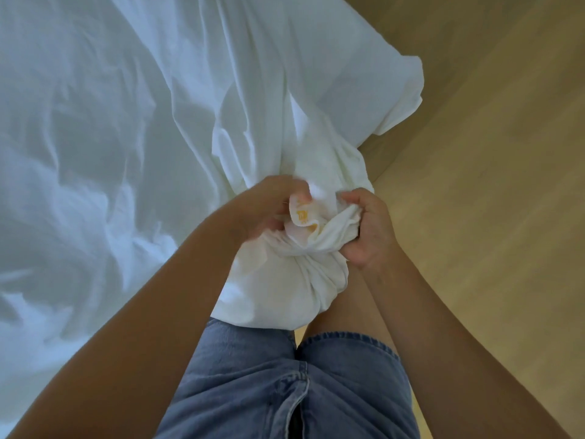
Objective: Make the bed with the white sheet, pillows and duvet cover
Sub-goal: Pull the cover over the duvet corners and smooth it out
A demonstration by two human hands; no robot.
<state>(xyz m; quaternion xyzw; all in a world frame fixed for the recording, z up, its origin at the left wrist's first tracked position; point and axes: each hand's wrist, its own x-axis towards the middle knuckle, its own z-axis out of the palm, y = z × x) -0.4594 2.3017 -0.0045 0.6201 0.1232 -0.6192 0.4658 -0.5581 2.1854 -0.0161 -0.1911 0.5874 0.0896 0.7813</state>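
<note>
Bunching white sheet (304, 274) corner at bed (79, 153) edge: left hand (269, 207), right hand (367, 232), fingers curled tight round it. Bed rumpled; pillows, duvet cover not visible.

Cloth and wood-look surfaces noted.
White sheet (95, 137): matt, creased woven cloth. Shorts (285, 391): blue denim. Floor (490, 153): smooth, pale wood-look.

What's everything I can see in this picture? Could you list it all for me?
sheet: one, white, rumpled, spread over the bed on the left
bundled cloth: one, white, bunched corner with a yellow-marked tag, held at the centre
floor: one, light wood, right side
shorts: one pair, blue denim, bottom centre
left hand: one, grips the bundled cloth
right hand: one, grips the bundled cloth
</note>
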